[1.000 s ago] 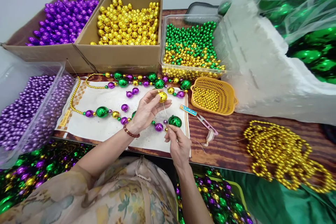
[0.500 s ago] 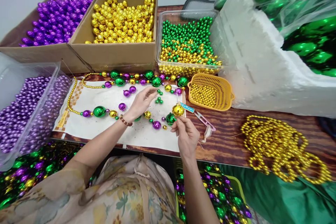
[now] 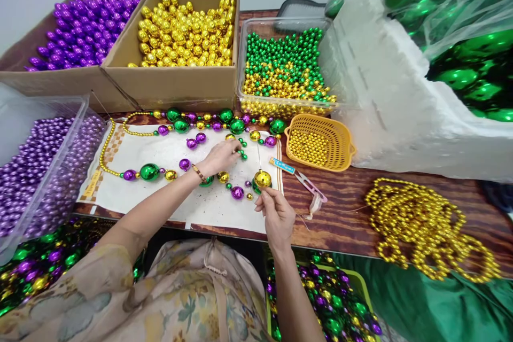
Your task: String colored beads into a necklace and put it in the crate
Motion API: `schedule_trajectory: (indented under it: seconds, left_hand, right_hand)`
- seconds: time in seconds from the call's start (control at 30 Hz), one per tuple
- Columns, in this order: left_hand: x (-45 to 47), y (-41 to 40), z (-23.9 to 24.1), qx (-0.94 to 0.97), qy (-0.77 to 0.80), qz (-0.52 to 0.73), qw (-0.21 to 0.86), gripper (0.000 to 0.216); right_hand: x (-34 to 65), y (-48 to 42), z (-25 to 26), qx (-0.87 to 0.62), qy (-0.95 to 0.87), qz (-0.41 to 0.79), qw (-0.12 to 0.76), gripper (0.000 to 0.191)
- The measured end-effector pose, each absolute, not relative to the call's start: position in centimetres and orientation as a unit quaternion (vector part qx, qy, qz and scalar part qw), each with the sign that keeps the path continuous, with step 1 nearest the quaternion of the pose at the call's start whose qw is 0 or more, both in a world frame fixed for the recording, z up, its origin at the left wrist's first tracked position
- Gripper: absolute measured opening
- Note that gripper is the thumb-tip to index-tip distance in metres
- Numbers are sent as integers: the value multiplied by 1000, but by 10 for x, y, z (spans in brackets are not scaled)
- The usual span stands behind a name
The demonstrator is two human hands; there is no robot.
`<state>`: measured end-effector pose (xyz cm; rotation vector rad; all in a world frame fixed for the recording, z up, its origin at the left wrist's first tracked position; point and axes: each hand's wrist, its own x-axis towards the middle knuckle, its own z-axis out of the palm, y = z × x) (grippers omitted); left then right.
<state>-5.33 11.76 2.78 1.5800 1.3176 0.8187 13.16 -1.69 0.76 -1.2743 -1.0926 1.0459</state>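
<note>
My right hand (image 3: 276,217) is closed, its fingertips pinching the lower end of a thin upright needle (image 3: 259,155). A large gold ball bead (image 3: 262,178) sits on that needle, just above the fingers. My left hand (image 3: 222,158) rests over the white cloth (image 3: 144,144) with its fingers drawn together at a group of small green beads (image 3: 244,155); what is between its fingertips is hidden. Purple, gold and green beads of the strung necklace (image 3: 149,172) lie around both hands. Loose purple beads (image 3: 192,144) sit left of my left hand.
A yellow basket (image 3: 348,141) of small gold beads and pink-handled snips (image 3: 308,188) are to the right. Gold bead strands (image 3: 417,224) lie farther right. Behind are a box of gold beads (image 3: 172,83), purple ones, and a clear tub (image 3: 286,21). White foam (image 3: 401,112) borders the right.
My left hand has come down and right onto the small green beads, its fingers closing. My right hand has moved slightly left and down with the needle and gold bead.
</note>
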Motion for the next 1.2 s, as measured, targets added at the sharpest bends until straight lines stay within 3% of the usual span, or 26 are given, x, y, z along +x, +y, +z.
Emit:
schedule_trajectory:
  seconds: [0.13,0.27,0.6,0.93,1.2]
  left_hand:
    - [-67,105,49,411,438,444,665,12]
    - [-70,88,63,274,343,490,753,18]
    - [-64,81,66,200,346,533,745,8]
    - [-63,80,65,235,360,536,727,11]
    - [-61,68,72,354,402,481,694,31]
  right_hand:
    - [133,-19,6,-531,-505,426,530,22]
    - [134,-21,1,-520,-555,402,510,21]
    - [136,-23,2,-518,-611,340,493,21]
    - [136,-22,7,-530,-630,311,476,20]
    - [127,-19,1,-531,-563,396,494,20]
